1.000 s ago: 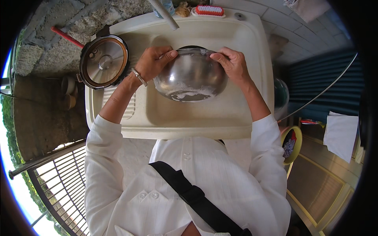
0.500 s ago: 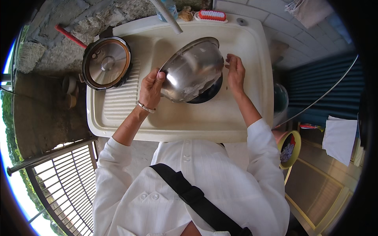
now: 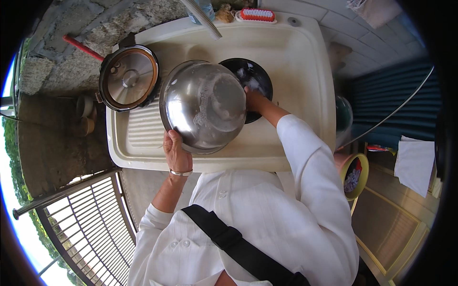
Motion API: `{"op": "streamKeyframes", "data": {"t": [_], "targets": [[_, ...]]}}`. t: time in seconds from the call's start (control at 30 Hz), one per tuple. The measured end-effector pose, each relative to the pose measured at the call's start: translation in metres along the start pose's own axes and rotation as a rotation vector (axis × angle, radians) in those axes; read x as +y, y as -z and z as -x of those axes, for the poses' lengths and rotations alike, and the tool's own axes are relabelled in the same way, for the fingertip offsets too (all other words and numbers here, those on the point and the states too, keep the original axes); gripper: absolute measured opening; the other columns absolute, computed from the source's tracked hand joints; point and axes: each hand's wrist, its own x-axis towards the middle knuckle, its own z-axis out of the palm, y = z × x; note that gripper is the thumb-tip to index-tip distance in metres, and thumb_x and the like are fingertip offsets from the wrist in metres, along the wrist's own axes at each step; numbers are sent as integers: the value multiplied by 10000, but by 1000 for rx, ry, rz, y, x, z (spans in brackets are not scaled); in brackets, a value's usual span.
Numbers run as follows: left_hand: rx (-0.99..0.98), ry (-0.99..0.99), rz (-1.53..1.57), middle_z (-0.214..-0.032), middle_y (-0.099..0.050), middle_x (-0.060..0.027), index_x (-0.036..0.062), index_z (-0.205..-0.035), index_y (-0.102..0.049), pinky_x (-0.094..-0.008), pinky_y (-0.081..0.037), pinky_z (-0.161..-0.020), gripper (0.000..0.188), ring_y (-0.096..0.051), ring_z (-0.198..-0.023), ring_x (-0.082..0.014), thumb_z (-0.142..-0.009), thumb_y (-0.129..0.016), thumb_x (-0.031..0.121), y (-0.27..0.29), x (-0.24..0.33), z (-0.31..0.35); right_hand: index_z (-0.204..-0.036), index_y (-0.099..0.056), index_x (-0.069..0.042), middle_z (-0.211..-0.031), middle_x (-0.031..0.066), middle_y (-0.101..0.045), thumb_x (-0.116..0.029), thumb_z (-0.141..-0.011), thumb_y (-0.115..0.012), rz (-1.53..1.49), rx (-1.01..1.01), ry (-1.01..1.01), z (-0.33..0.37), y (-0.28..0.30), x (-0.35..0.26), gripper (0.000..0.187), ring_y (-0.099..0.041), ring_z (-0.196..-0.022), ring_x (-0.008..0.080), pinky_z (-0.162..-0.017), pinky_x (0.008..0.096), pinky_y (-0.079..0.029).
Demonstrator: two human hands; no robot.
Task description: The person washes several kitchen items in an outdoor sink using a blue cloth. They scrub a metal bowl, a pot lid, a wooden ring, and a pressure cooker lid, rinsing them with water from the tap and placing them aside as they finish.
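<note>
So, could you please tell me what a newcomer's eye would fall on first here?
Most likely the big shiny metal bowl, tilted over the sink with its sudsy underside showing and its near rim in the left hand. Just right of it, the right hand is over a black bowl. A red-and-white brush also stands out on the sink's far edge.

The steel bowl (image 3: pixel 205 107) has shifted left, its underside now turned upward. The left hand (image 3: pixel 177 152) has moved nearer, gripping the near rim. The right hand (image 3: pixel 256 101) has moved left over the black bowl (image 3: pixel 265 82), whose sudsy interior, previously covered, is now partly exposed.
</note>
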Motion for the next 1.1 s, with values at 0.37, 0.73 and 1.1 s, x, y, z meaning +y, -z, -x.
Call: {"op": "streamKeyframes", "data": {"t": [0.37,0.73,1.1], "targets": [[94,-57,59,-983,-565,0,42,-1094,-521,-240,-415,-812,300,-498,-891,-80,-968,-420,295,-4,8,-16,-995,-616,-19,-1012,247,-601,-168,-746,-587,402,532,168,-64,-80,4,291,-571,-975,371,-854,397,-458],[19,-46,-10,-1066,-568,-68,5,-1178,-489,-262,-447,-843,509,-546,-951,-142,-957,-350,442,-33,1,-42,-927,-591,6,-942,148,-585,-21,-660,-582,-529,499,229,24,75,17,268,-571,-896,268,-785,314,-444],[-436,97,94,-1110,-558,-24,64,-1268,-409,-257,-395,-893,335,-508,-1033,-116,-937,-448,79,-87,1,-43,-981,-575,-128,-934,100,-539,-152,-662,-650,-218,1018,557,93,142,-101,329,-457,-979,320,-900,464,-362]]}}
